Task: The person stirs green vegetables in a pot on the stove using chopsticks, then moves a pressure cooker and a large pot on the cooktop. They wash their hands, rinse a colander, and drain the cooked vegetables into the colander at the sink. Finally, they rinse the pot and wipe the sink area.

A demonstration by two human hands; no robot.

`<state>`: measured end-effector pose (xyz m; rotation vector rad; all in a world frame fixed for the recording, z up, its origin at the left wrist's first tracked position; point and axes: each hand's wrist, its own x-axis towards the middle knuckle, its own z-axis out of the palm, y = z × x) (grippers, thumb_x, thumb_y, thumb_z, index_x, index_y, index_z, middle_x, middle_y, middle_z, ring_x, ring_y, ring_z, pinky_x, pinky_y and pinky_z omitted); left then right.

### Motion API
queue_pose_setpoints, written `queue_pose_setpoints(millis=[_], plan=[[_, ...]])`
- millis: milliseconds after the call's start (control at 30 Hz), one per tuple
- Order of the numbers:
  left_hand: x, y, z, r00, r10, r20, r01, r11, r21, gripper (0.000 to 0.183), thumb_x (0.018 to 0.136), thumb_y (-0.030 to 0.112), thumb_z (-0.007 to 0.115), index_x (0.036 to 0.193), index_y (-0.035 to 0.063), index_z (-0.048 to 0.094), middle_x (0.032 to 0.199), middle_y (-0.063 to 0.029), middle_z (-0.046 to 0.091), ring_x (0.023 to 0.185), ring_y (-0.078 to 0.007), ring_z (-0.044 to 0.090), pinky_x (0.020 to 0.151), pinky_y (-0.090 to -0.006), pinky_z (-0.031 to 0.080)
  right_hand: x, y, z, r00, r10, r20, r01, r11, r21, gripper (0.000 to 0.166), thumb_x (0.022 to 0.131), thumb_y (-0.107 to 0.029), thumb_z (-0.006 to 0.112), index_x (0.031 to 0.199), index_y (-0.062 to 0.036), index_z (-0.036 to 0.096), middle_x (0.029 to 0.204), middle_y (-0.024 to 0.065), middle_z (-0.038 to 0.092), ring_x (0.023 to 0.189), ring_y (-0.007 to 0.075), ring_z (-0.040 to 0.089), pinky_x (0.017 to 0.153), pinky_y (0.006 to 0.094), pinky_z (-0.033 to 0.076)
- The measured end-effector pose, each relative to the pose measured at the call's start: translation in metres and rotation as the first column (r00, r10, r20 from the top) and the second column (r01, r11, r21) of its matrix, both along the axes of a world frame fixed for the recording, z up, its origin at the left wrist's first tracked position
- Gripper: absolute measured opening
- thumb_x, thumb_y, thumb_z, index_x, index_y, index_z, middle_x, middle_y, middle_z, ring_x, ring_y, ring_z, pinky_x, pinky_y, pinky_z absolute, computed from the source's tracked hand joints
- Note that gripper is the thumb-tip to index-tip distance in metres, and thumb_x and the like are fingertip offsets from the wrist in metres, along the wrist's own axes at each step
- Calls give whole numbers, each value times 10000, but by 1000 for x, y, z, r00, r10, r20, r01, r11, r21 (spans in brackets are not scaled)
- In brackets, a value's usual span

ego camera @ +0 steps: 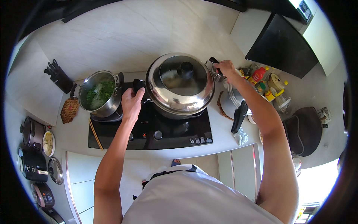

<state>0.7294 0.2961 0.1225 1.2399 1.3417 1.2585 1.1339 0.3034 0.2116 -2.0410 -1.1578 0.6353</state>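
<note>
A large lidded steel pot [179, 84] with a glass-centred, black-knobbed lid is on the right side of the black cooktop [167, 140]. My left hand [132, 103] is at the pot's left black handle, fingers around it. My right hand [226, 69] grips the handle on the right. On the left of the cooktop stands an open steel pot [112, 105] with leafy greens [100, 92] in liquid. A pair of wooden chopsticks [95, 134] lies across the cooktop's left edge. Whether the large pot's base rests on the burner cannot be told.
A knife block [59, 77] and woven pad [70, 110] are at left. A pressure cooker [230, 102] and several bottles [258, 75] stand at right. Small appliances [34, 165], a glass lid [55, 170] and a dish of food [49, 143] line the left counter.
</note>
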Motion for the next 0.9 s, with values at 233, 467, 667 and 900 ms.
queue_pose_setpoints(millis=[233, 467, 667, 900], plan=[[30, 35, -6, 999, 3, 34, -2, 999, -48, 336, 877, 271, 731, 779, -21, 599, 686, 12, 506, 638, -92, 422, 558, -303, 365, 45, 36, -34, 1000, 30, -5, -29, 994, 101, 323, 789, -268, 702, 589, -25, 628, 547, 45, 520, 527, 156, 484, 510, 342, 382], [28, 50, -11, 998, -64, -5, 63, 996, -63, 316, 889, 267, 706, 898, -45, 657, 767, -9, 595, 709, -111, 486, 653, -307, 424, 50, 45, -35, 995, 14, 103, -16, 1000, 19, 356, 853, -313, 690, 652, -19, 685, 605, 101, 636, 586, 200, 605, 603, 379, 485], [34, 49, -5, 989, -95, -113, 83, 991, -101, 359, 889, 304, 690, 918, -53, 661, 782, -67, 632, 727, -147, 534, 686, -334, 449, 65, 43, -59, 955, 18, 296, -65, 987, 149, 344, 854, -336, 696, 707, -26, 675, 606, 57, 599, 549, 164, 551, 534, 352, 438], [37, 58, -1, 951, -133, -278, 109, 989, -98, 431, 870, 359, 687, 899, -70, 655, 824, -192, 685, 779, -293, 656, 739, -404, 491, 43, 25, -52, 961, -161, 225, 145, 985, 88, 331, 885, -352, 670, 824, -27, 691, 703, 71, 647, 613, 192, 608, 579, 367, 489]])
